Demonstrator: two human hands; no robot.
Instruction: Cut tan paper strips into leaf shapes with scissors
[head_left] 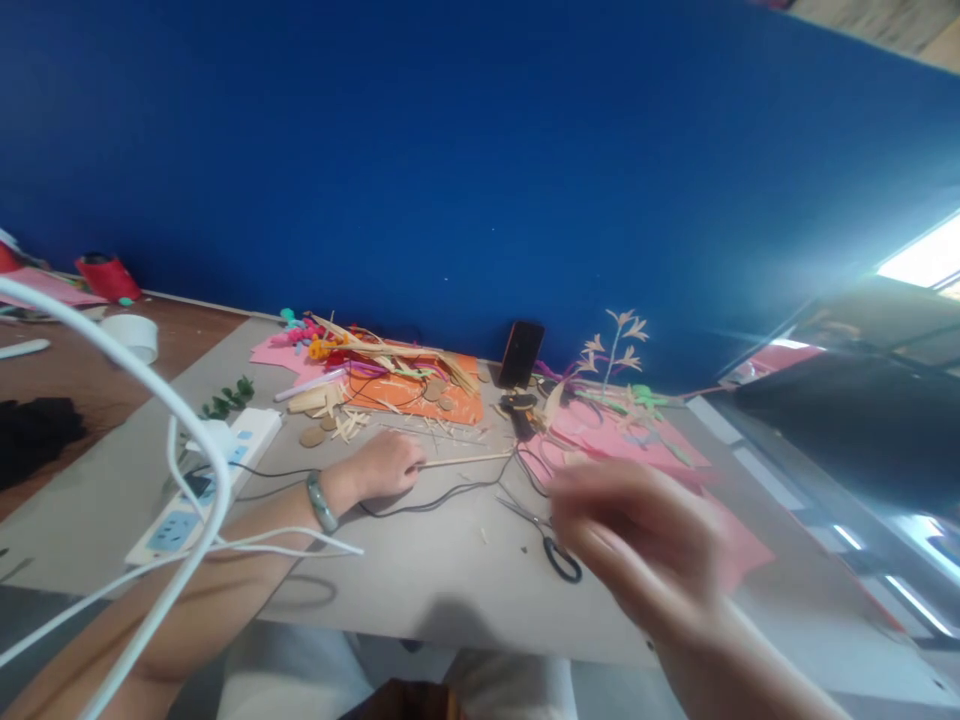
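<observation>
My left hand [384, 466] rests on the grey table [420, 570], fingers curled round the end of a thin wooden stick [469, 460] that lies pointing right. A green bangle sits on that wrist. My right hand [637, 545] hovers over the table's right side, smeared by motion, so its fingers are unclear. Black-handled scissors [551, 540] lie just left of it. Pink paper [637, 440] lies beneath and behind it.
A white power strip [217, 470] with white cables lies at left. Craft scraps on orange paper [405, 390], a propped black phone [520, 353] and a paper plant [615, 350] stand by the blue wall. A tape roll [133, 335] is far left.
</observation>
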